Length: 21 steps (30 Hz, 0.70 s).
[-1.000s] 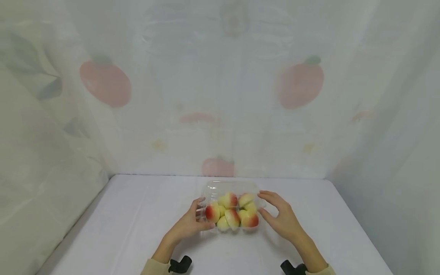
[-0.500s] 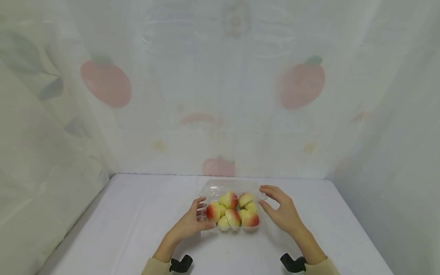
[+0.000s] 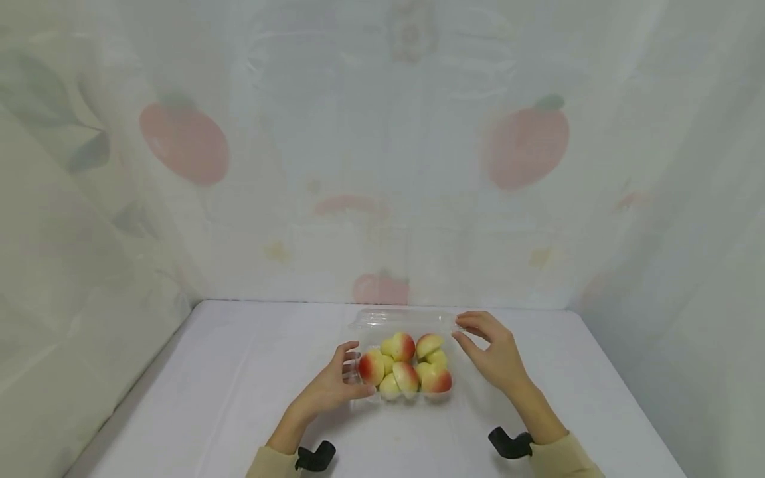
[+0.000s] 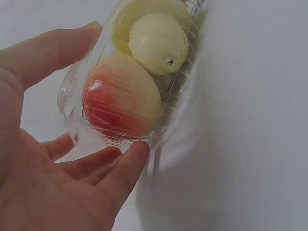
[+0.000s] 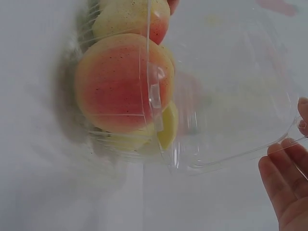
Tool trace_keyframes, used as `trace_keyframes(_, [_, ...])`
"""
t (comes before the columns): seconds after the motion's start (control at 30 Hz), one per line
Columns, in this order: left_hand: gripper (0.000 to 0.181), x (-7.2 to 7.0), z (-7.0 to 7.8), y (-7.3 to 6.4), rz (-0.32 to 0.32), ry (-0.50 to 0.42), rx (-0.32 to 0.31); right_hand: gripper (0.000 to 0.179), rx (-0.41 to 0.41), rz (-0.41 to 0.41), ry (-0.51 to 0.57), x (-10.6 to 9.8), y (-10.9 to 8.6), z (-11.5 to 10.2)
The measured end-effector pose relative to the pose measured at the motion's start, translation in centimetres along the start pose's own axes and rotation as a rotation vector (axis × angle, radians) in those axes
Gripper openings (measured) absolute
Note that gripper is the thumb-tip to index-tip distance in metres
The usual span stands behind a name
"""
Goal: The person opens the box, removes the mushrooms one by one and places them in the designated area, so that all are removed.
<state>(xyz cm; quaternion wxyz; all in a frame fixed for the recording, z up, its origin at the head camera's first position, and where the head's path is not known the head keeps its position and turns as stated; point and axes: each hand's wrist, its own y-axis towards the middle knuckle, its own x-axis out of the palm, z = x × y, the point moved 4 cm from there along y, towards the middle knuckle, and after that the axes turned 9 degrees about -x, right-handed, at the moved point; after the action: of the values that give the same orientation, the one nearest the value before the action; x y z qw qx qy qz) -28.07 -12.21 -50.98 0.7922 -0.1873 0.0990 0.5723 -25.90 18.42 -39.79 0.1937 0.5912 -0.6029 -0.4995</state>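
A clear plastic clamshell box (image 4: 71, 98) stands at the middle of the table, holding several yellow fruits with red blushes (image 3: 406, 380) that look like peaches. My left hand (image 3: 330, 387) grips its left end, thumb at the near corner. In the left wrist view the fingertips (image 4: 139, 148) press the ribbed end wall. The raised lid (image 3: 400, 319) leans up behind the fruits. Its right corner is pinched by my right hand (image 3: 497, 350), thumb on one side and fingers on the other. The right wrist view shows the lid (image 5: 231, 115) standing away from the fruit-filled base.
The box sits on a white-covered table (image 3: 239, 372). Pale curtains (image 3: 442, 239) printed with red fruit hang behind it and on both sides. A black wrist mount (image 3: 317, 457) is strapped at each sleeve.
My right hand has moved up and away from me with the lid edge, tipping the lid further back from the fruits. My left hand has stayed on the box's left end.
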Motion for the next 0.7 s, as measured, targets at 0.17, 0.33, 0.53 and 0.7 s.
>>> trace_keyframes(0.17, [0.100, 0.0, -0.2, 0.2, -0.012, 0.003, 0.000, 0.027, 0.016, 0.001, 0.018, -0.4, 1.1, -1.1])
trace_keyframes(0.33, [0.101, -0.1, -0.4, 0.3, -0.016, 0.000, -0.002, 0.024, 0.022, 0.017, 0.039, -0.4, 1.4, -0.8])
trace_keyframes(0.53, [0.102, -0.1, -0.6, 0.2, -0.020, -0.009, -0.005, 0.022, 0.032, 0.035, 0.064, -0.2, 1.6, 0.0])
trace_keyframes(0.7, [0.101, 0.0, -0.5, 0.0, -0.016, -0.009, -0.010, 0.020, 0.070, 0.042, 0.092, -0.1, 1.8, 0.6])
